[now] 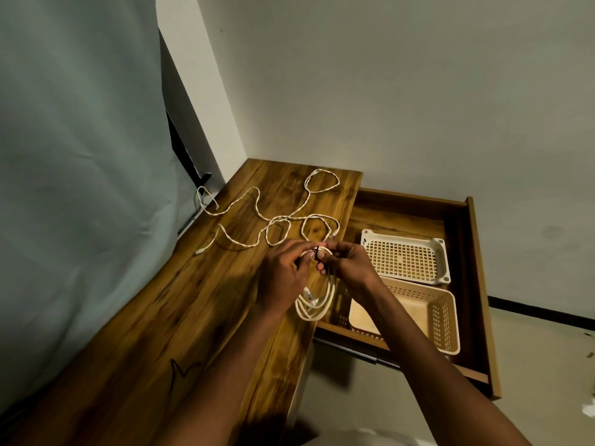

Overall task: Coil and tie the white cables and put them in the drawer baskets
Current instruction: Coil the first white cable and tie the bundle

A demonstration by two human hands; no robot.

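A coiled white cable hangs in several loops over the table's right edge, held up by both hands. My left hand and my right hand pinch a thin dark tie at the top of the coil, fingertips almost touching. Loose white cable lies uncoiled in wandering loops across the far part of the wooden table. In the open drawer on the right sit two perforated baskets: a white one farther back and a beige one nearer.
A pale curtain hangs along the table's left side. A plain wall stands behind the table and drawer. A dark scribble marks the near tabletop. The drawer's far side panel juts to the right over the floor.
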